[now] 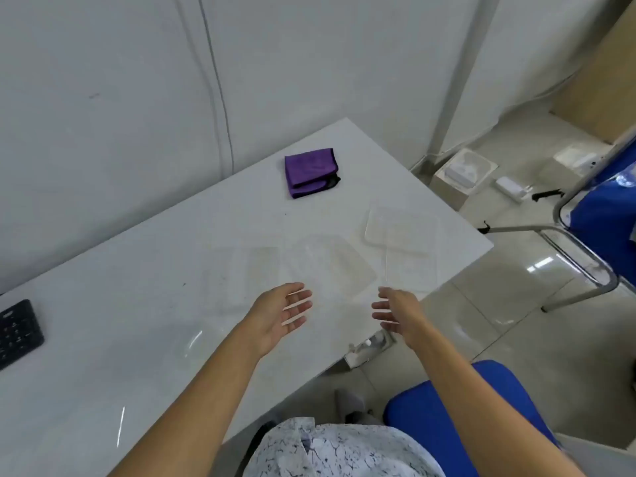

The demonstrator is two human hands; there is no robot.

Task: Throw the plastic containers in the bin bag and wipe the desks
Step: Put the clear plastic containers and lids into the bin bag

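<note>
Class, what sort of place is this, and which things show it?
Probably an office or workroom: a white desk with a black keyboard on it, and a blue chair beside it.

desk (120,270) white | cloth (309,172) purple, black edging | plastic containers (401,232) clear, colourless | keyboard (17,332) black | chair seat (447,414) bright blue | shirt (344,452) white, dark-blue veined pattern | floor tiles (499,287) pale beige | wall (103,98) off-white
</note>
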